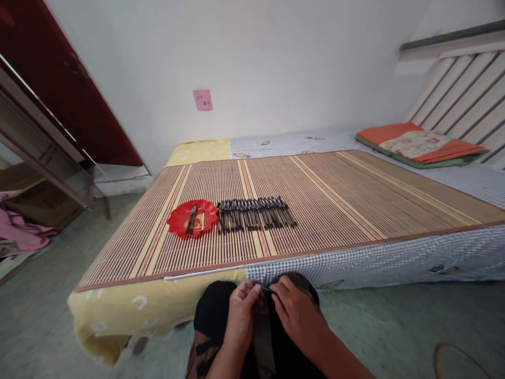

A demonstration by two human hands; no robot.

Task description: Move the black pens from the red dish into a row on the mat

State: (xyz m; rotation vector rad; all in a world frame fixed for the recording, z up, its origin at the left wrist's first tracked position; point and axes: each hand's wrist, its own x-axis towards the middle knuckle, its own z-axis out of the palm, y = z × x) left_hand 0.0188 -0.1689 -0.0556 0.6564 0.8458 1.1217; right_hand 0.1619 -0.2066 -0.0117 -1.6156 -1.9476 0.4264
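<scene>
My left hand (241,316) and my right hand (296,310) meet low in the view, above my dark-clothed lap, fingers pinched together on a small thin dark object (265,288) between them. Ahead on a striped bamboo mat (347,205) lies a row of several dark pens (254,213), side by side. Just left of the row sits a red plate (192,218) with a dark pen and a thin white stick in it. Both hands are well short of the pens and the plate.
The mat covers a low bed with a yellow and checked sheet (130,305). An orange folded cushion (422,143) lies at the far right by a slatted headboard. A pink note (202,99) is stuck on the white wall. A dark red door (59,79) stands left.
</scene>
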